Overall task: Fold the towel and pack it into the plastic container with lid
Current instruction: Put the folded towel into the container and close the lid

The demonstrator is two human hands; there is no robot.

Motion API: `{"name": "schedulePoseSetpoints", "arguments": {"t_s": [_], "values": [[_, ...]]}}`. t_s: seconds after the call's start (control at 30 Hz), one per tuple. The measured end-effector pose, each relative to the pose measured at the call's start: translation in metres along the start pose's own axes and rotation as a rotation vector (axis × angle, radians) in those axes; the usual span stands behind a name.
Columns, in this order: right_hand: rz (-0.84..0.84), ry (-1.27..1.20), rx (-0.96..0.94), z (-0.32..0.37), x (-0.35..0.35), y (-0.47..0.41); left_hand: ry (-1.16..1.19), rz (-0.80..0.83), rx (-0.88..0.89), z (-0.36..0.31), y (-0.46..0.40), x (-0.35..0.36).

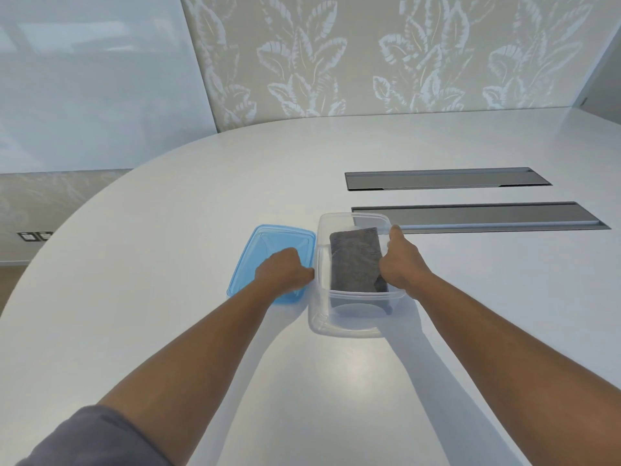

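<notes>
The left hand (285, 269) has its grip curled on the blue lid (268, 245), knuckles just beside the container's left wall, while the right hand (401, 262) grasps the right rim of the clear container (349, 319). The folded grey towel (356, 258) already lies inside, its long axis running away from the person. The lid lies flat on the desk (168, 230), touching or nearly touching the container's left side, so the left hand is the nearer one to carry it rightward over the opening.

Grey towel (355, 258), blue lid (272, 242)
</notes>
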State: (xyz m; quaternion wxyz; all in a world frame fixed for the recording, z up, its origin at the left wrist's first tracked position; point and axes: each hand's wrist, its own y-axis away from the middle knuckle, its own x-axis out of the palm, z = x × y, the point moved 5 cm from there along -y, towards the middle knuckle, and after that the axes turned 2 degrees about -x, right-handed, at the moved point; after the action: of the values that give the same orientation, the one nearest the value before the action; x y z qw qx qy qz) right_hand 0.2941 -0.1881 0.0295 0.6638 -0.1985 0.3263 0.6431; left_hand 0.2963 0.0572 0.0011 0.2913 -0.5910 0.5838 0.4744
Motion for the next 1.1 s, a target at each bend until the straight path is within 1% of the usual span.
{"name": "schedulePoseSetpoints", "arguments": {"t_s": [0.07, 0.13, 0.3, 0.37, 0.5, 0.7, 0.8, 0.9, 1.0, 1.1], "values": [[-0.002, 0.010, -0.001, 0.000, 0.000, 0.000, -0.067, 0.020, 0.049, -0.001, 0.002, 0.005], [-0.002, 0.013, 0.002, 0.000, 0.000, -0.001, -0.101, 0.006, 0.091, -0.003, 0.003, 0.007], [-0.006, 0.007, 0.001, 0.000, 0.000, -0.001, -0.095, -0.004, 0.114, -0.011, 0.010, 0.001], [-0.006, 0.008, 0.000, 0.000, 0.000, -0.001, -0.049, -0.053, 0.106, -0.012, 0.011, -0.010], [-0.010, 0.013, -0.003, 0.000, -0.001, -0.001, -0.059, -0.162, 0.154, -0.019, 0.010, -0.048], [-0.008, -0.003, -0.003, -0.001, 0.001, -0.002, 0.215, -0.242, 0.144, -0.026, 0.015, -0.107], [-0.005, -0.008, -0.003, -0.002, 0.001, -0.003, 0.431, -0.283, 0.206, -0.040, 0.028, -0.133], [-0.004, -0.018, -0.004, -0.002, 0.002, -0.005, 0.578, -0.343, 0.291, -0.057, 0.047, -0.157], [-0.002, -0.030, -0.004, -0.003, 0.002, -0.006, 0.702, -0.322, 0.343, -0.071, 0.061, -0.167], [0.001, -0.055, -0.007, -0.004, 0.003, -0.007, 0.881, -0.255, 0.342, -0.078, 0.063, -0.161]]}}
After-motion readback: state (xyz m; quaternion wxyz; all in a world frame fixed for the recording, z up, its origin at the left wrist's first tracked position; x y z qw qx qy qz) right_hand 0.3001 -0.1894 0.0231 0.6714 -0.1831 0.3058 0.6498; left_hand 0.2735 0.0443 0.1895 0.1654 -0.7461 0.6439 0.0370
